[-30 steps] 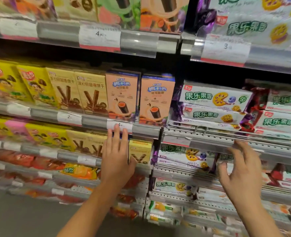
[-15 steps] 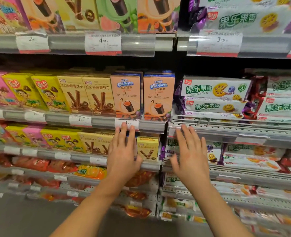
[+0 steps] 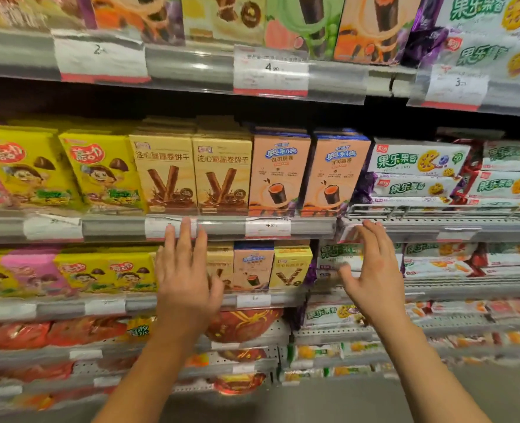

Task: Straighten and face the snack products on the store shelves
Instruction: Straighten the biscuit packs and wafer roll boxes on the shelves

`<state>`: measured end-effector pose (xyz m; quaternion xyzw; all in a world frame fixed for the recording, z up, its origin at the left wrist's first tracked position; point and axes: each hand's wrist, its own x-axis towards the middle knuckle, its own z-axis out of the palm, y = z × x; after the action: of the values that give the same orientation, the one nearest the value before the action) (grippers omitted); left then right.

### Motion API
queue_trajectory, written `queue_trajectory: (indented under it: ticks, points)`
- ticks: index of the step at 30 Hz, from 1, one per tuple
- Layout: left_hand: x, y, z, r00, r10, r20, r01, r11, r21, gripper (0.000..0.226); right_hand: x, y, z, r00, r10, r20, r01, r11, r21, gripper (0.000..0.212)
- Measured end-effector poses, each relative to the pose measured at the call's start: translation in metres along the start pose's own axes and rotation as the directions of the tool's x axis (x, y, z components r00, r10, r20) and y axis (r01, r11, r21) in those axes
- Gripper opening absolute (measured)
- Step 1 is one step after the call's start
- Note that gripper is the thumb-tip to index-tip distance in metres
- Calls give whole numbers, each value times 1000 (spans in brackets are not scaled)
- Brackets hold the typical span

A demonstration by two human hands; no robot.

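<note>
Upright snack boxes line the middle shelf: two yellow cartoon boxes (image 3: pixel 103 172), two tan wafer-roll boxes (image 3: pixel 191 175) and two peach roll boxes (image 3: pixel 309 175). White biscuit packs (image 3: pixel 417 172) lie stacked to their right. My left hand (image 3: pixel 185 276) is raised with straight fingers, its tips at the shelf rail (image 3: pixel 115 228) below the tan boxes. My right hand (image 3: pixel 371 270) is spread open in front of the white packs on the shelf below, fingertips near the wire rail (image 3: pixel 435 222). Neither hand holds anything.
The top shelf carries more roll boxes (image 3: pixel 304 22) and price tags (image 3: pixel 270 71). One shelf down stand small yellow, tan and peach boxes (image 3: pixel 289 267). Red bags (image 3: pixel 243 326) fill the lower shelves. Grey floor (image 3: pixel 313 401) lies below.
The view has shifted so the shelves sit further right. My right hand came in from the far right to the shelf divider. My left hand moved left along the rail, under the tan boxes.
</note>
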<state>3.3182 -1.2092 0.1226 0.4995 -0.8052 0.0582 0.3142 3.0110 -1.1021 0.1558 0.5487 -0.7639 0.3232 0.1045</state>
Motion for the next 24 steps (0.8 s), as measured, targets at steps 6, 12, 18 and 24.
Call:
queue_trajectory:
  ticks: [6, 12, 18, 24]
  points:
    - [-2, -16, 7, 998, 62, -6, -62, 998, -11, 79, -13, -27, -3, 993, 106, 44, -104, 994, -38, 64]
    - [-2, -22, 5, 995, 96, -11, -96, 995, 5, 74, -32, -52, 26, 970, 11, 242, 9, 997, -79, 55]
    - [-2, -15, -8, 993, 52, 109, -53, 999, 10, 81, -12, -59, 49, 909, -38, 416, 109, 983, -148, 68]
    - [4, -16, -8, 973, -45, 225, 23, 995, 101, 99, -7, -56, 74, 888, -28, 459, 162, 953, -255, 77]
